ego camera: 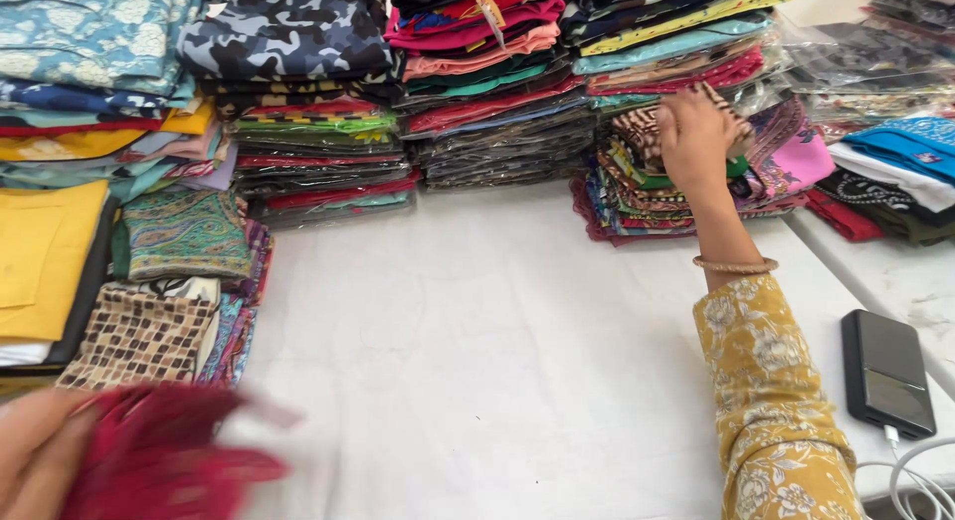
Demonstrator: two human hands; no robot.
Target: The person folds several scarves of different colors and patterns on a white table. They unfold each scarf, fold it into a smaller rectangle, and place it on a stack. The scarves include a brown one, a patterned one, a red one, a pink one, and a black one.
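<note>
L hand (40,450) grips red cloth (164,455); R hand (696,137) on fabric stack (637,197).

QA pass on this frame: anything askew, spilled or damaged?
Nothing damaged or spilled. Only the low patterned stack under the right hand looks ragged, its edges fanned out. The left hand grips a blurred red cloth.

Lying across the far side of the sheet-covered table (477,361): stacks of folded fabric (497,92), side by side from left to right. Resting on a lower stack (637,187) at far right: the right hand (694,137), wrist pointing near. Sitting at the near right edge, right of the sleeve (771,411): a power bank (885,371), with a cable (920,475) trailing nearer. Gripping a bunched cloth (164,455) at the near left corner: the left hand (35,445), just near of the left-side piles (149,301).
</note>
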